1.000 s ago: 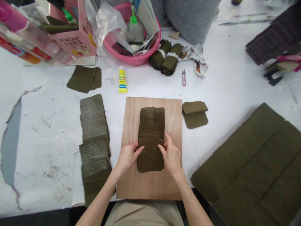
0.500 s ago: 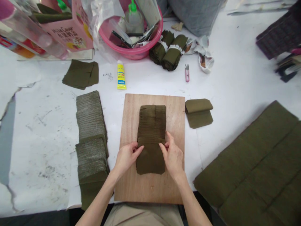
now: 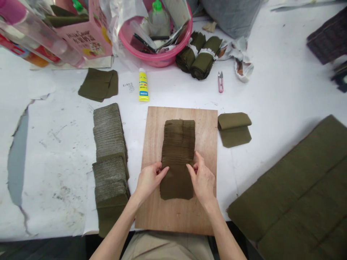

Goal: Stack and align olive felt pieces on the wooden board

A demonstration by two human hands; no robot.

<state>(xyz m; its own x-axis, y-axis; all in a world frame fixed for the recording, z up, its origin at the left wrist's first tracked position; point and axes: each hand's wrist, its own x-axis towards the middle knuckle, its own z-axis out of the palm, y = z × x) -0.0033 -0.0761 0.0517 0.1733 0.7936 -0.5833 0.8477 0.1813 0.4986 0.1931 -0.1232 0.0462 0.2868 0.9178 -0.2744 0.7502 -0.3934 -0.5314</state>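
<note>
On a wooden board point(image 3: 154, 216) lies a stack of olive-green fabric pieces point(image 3: 177, 182), fanned so that their edges form close rows toward the far end. My left hand point(image 3: 150, 179) pinches the left edge of the nearest piece, thumb on top and fingers curled at the side. Opposite it, my right hand point(image 3: 201, 177) grips the right edge in the same way, its index finger reaching along the stack's side. The undersides of the fingertips are hidden by the cloth.
Left of the board runs a fanned row of fabric pieces point(image 3: 110, 144) with greyish edges. A folded piece point(image 3: 234, 135) lies to the right, near large green panels point(image 3: 295, 191). Behind are a yellow tube point(image 3: 144, 85), thread snips point(image 3: 220, 82), tied fabric rolls point(image 3: 205, 59) and a pink basin point(image 3: 155, 60).
The whole view has shifted slightly, so the things appear a little farther right. Both hands keep their hold at the sides of the fabric stack, with hardly any movement.
</note>
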